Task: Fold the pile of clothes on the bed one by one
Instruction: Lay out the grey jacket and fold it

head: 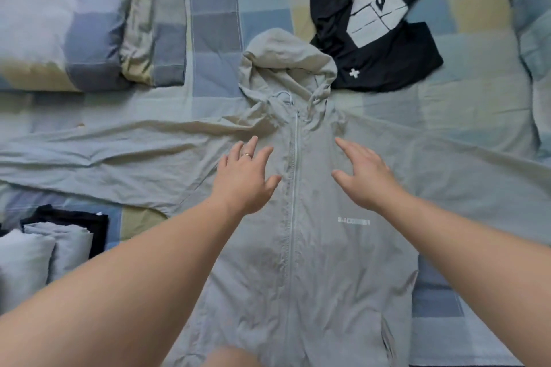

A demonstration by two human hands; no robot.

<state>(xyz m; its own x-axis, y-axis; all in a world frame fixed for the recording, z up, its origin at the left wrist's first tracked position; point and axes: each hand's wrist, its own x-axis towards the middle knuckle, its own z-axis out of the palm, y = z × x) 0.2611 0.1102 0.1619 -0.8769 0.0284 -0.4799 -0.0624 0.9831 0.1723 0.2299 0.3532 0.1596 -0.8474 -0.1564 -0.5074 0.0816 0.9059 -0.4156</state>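
Grey hooded jacket (pixel 313 262) flat on the bed (pixel 462 104), front up, zip (pixel 293 188) closed, hood (pixel 286 56) pointing away. Left-side sleeve (pixel 104 155) and right-side sleeve (pixel 462 170) stretched straight out, both creased. Left hand (pixel 246 179), ring (pixel 246 154) on one finger, and right hand (pixel 365 179) apart, one on each side of the zip over the chest, fingers spread and straight, gripping nothing. Cannot tell whether pressing the cloth or just above it. Judged step: smoothing the chest before bringing the sleeves in. Not yet folded. Black T-shirt (pixel 387 62) crumpled just beside the hood, lower edge against it or nearly so. Stack of folded clothes (pixel 53 247) at the near left, below the left-side sleeve. Rolled bedding (pixel 89 24) at the far left. Risks, as judged: thin, slippery-looking cloth likely to slide and bunch along the zip under a hard outward sweep. Wrinkles in the sleeves likely to get locked into the fold if left as they are. Hood prone to dragging the T-shirt along when folded down, given the closeness. Left-side sleeve, swung inward low, liable to brush the stack and knock it askew.
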